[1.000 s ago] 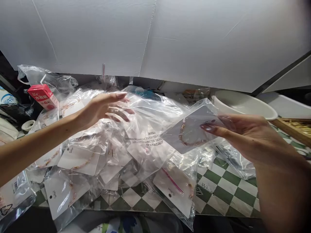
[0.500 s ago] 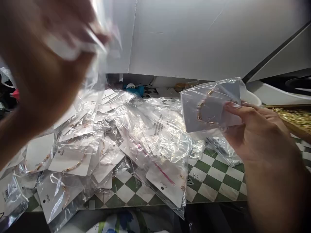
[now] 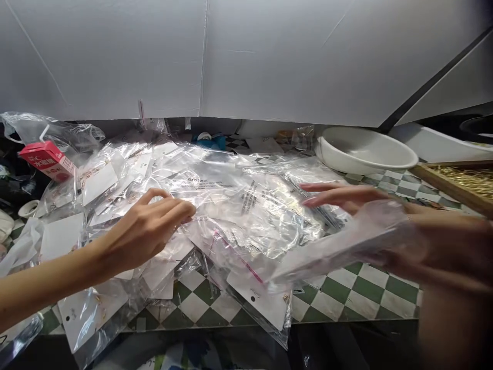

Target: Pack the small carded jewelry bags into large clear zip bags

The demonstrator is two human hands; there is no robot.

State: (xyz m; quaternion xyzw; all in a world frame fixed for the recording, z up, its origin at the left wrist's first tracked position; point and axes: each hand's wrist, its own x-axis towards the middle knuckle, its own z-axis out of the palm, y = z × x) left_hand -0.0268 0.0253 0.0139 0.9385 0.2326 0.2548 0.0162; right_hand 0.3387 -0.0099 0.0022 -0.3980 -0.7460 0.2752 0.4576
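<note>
My left hand (image 3: pixel 159 223) is over the middle of the pile, fingers curled and pressed together against clear plastic. What they pinch, if anything, is hidden. Beside its fingertips lies a clear plastic bag (image 3: pixel 204 182) with printed text. My right hand (image 3: pixel 370 205), smeared by motion, holds a bagged jewelry card (image 3: pixel 339 252) seen nearly edge-on, its index and middle fingers stretched out over the plastic bags. Around the left forearm lie several bagged white cards, some with beaded bracelets. One bagged card (image 3: pixel 260 300) overhangs the table's front edge.
The table has a green-and-white checkered top (image 3: pixel 365 293). A white bowl (image 3: pixel 365 149) stands at the back right beside a wooden tray (image 3: pixel 450 182) of gold-coloured pieces. A red drink carton (image 3: pixel 48 160) with a straw sits at the left. Grey-white panels (image 3: pixel 269 61) rise behind.
My left hand has come down from the upper left, near the camera, onto the pile; a printed bag now lies there. My right hand has lowered and turned the bagged card from face-on to edge-on.
</note>
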